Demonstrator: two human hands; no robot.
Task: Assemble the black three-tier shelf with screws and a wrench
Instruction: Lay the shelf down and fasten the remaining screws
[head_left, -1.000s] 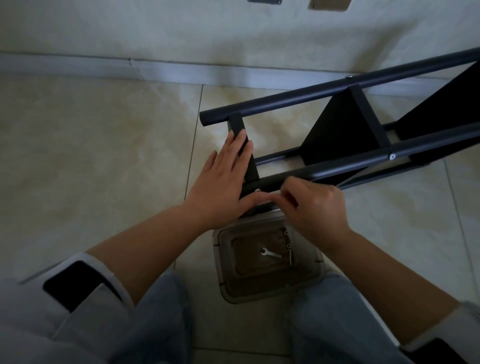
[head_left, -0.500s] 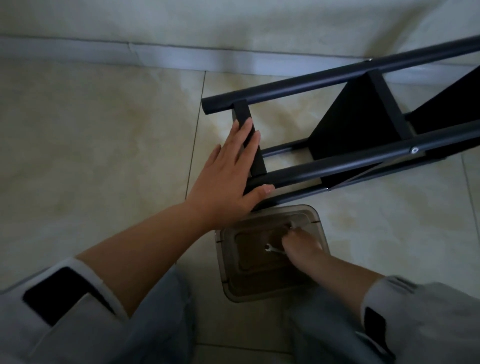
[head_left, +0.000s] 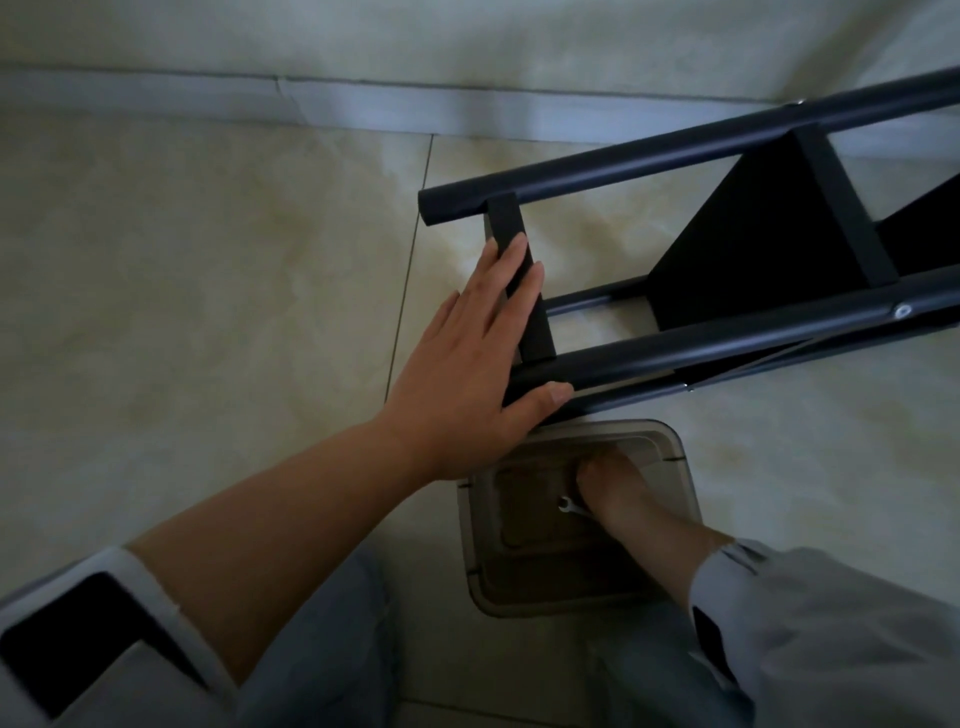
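Head view: your left hand (head_left: 467, 364) presses flat on the shelf (head_left: 675, 353) lying sideways; right hand (head_left: 618, 483) reaches the wrench (head_left: 570, 506) in the bin (head_left: 680, 467) (grip hidden). Pinch its shank.

Black shelf frame (head_left: 675, 166); silvery wrench (head_left: 569, 505); smoky translucent brown container (head_left: 680, 478); cream, faintly marbled floor tiles (head_left: 182, 286); pale grey sleeves (head_left: 831, 623).

tiled floor (head_left: 208, 291) bears shelf (head_left: 727, 171) and, seemingly, plastic bin (head_left: 680, 467).
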